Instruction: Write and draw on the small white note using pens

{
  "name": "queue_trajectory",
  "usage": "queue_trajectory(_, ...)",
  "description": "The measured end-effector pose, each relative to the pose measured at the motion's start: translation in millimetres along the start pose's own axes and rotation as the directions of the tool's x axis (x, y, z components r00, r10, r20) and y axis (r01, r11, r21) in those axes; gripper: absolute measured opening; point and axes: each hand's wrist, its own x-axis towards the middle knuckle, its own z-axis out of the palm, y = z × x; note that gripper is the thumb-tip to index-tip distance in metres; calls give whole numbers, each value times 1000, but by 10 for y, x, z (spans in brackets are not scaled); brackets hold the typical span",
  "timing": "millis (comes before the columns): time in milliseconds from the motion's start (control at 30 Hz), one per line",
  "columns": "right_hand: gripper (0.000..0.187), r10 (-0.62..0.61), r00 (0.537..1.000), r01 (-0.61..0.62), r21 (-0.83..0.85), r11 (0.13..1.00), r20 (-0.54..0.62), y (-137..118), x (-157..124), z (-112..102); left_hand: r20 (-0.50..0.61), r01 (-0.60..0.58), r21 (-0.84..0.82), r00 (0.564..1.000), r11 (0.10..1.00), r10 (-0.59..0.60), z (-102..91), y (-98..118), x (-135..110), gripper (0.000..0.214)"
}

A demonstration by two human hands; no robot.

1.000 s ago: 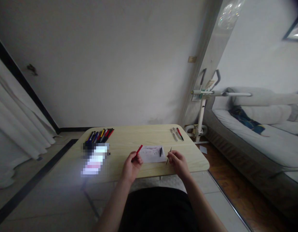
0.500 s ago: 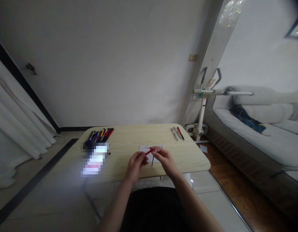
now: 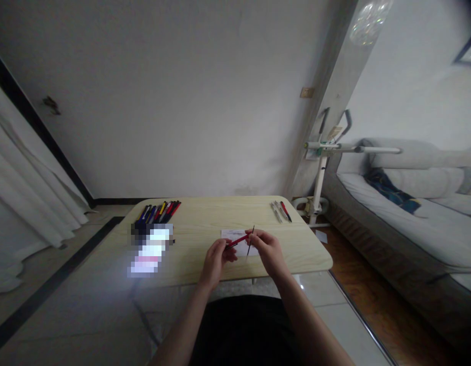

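Note:
My left hand is closed, thumb and fingers pinching a red pen barrel with a dark part near the fingers. The barrel slants up to the right, and its far end reaches the fingertips of my right hand. Between that hand's thumb and fingers is a thin dark pen refill, held nearly upright across the end of the barrel. Whether the right fingers also grip the barrel is hard to make out. Under both hands a white sheet of paper with some marks lies on the table.
On the light wooden table, several dark and coloured pens lie at the back left, above a bright pixelated patch. Several pens, clear and red, lie at the back right. Past the table stands white exercise equipment beside a bed.
My right hand has shifted slightly right, carrying the refill with it. More of the refill shows above the fingers. The red barrel lies at a flatter angle, and its dark part now shows.

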Motion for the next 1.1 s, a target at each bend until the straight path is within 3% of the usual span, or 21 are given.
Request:
queue_trajectory(233, 21, -11, 992, 15, 27, 1000, -129, 41, 44, -131, 8, -31, 111, 1000, 993, 30, -9, -27, 7, 25)
queue_trajectory(600, 14, 17, 998, -14, 47, 999, -60, 9, -8, -88, 83, -115, 360, 992, 926, 91, 10, -6, -28, 22)
queue_trajectory(1100, 18, -10, 996, 10, 2, 1000, -86, -1, -13, -149, 95, -145, 451, 989, 881, 114, 22, 32, -33, 27)
